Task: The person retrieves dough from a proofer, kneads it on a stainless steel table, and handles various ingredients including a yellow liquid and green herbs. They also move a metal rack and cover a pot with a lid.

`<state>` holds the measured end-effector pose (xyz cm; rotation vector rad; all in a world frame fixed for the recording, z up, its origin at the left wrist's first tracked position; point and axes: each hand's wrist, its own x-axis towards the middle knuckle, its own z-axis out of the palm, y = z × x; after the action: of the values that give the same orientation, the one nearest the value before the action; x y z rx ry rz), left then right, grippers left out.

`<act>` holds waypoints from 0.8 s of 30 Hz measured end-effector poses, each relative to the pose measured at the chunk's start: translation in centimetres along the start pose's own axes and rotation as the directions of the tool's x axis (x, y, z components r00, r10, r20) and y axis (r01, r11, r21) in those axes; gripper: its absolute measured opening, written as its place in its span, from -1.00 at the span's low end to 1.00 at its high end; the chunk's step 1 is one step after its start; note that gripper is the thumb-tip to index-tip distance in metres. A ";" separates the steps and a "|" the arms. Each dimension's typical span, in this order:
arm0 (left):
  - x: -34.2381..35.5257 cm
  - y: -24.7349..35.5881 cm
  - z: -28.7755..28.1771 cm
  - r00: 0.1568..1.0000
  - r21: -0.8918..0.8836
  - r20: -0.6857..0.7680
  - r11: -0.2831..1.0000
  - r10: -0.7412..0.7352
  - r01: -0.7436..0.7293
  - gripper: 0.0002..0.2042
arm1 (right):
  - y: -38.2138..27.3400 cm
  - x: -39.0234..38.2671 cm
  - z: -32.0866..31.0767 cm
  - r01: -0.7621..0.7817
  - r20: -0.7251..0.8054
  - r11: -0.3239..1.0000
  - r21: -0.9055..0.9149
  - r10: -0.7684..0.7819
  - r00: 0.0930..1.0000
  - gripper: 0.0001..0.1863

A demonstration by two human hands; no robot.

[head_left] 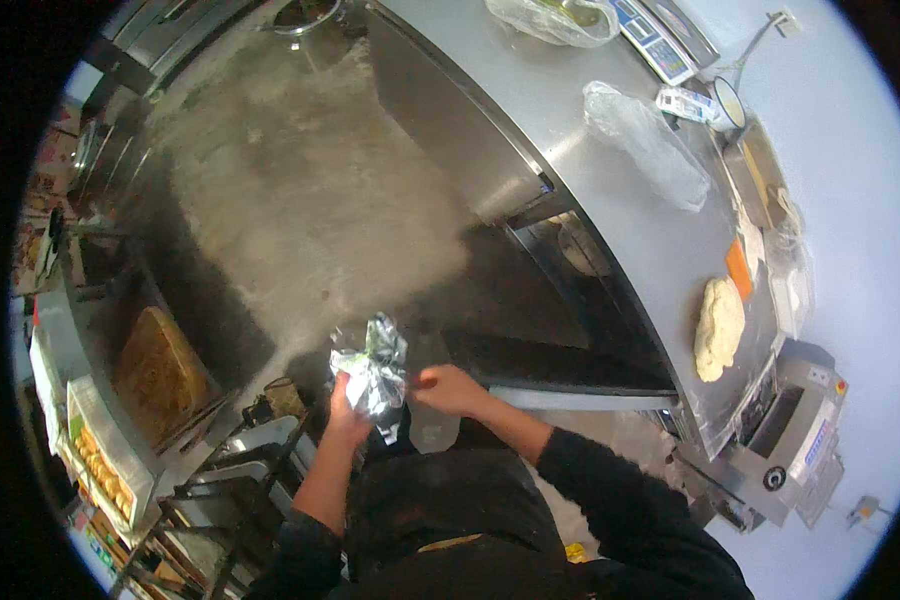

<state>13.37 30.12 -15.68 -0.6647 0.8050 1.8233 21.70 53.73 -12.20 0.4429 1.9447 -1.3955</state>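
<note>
A crumpled silver foil bag [373, 372] with a few green marks hangs in front of my body, over the floor. My left hand [345, 412] is closed on its left side, with the thumb lying against the foil. Just right of the bag is my right hand [450, 390], its fingers loosely bent and a little apart. A small gap shows between those fingertips and the foil, and I see nothing held in them. What is inside the bag is hidden.
On the steel counter [610, 180] at right lie a dough lump [719, 329], an orange scraper [738, 268], a clear plastic bag [648, 145] and a scale [655, 40]. A dough machine [795, 430] stands beyond its near end. At left are a rack [240, 490] and a tray of pastries [105, 460].
</note>
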 end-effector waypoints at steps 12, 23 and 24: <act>9.9 -21.2 -3.5 0.980 0.970 -0.069 0.216 -0.189 0.110 -0.30 | 22.0 0.5 0.4 0.290 -0.211 -0.036 0.956 0.603 0.769 -0.55; 9.4 -20.8 -3.0 0.956 0.955 -0.190 0.184 -0.225 0.233 -0.38 | 35.3 -8.7 -12.9 0.765 -0.381 -0.438 0.472 0.681 0.625 -0.51; 9.3 -20.2 -2.5 0.944 0.845 -0.293 0.422 -0.152 0.330 -0.38 | 35.6 -9.1 -11.5 0.746 -0.446 -0.385 0.543 0.621 0.645 -0.52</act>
<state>29.09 39.22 -28.73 -0.1938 1.5340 0.8312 46.61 78.34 -28.26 2.1306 -0.0434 -3.2610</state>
